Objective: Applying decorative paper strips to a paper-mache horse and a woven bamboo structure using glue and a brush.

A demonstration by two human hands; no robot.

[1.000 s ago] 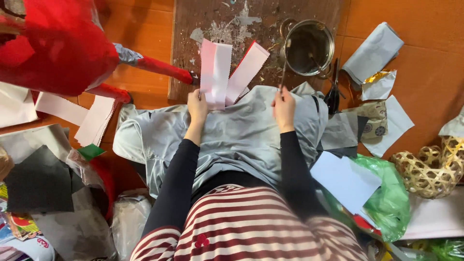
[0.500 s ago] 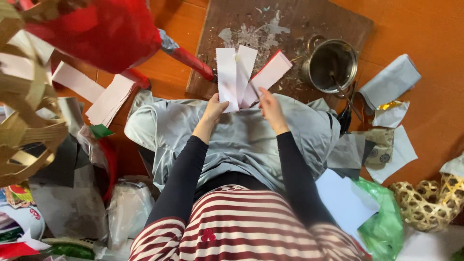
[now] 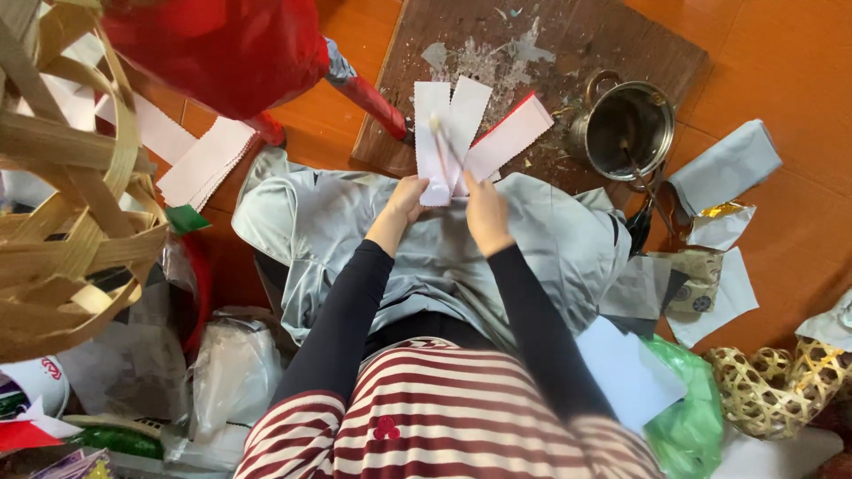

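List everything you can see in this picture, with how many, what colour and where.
paper strips: three or so, white, one red-edged, fanned out at both hands
thin stick: one, pale, lying over the strips
wooden board: one, dark brown, top centre on the orange floor
metal pot: one, silver, on the board's right side
grey cloth: one, spread over the lap
stack of strips: one, white, left of the cloth
red lantern-like thing: one, top left
woven bamboo frame: one, tan, left edge
small woven basket: one, tan, lower right
green plastic bag: one, lower right
left hand: holds the strips' lower edge
right hand: grips the strips and stick
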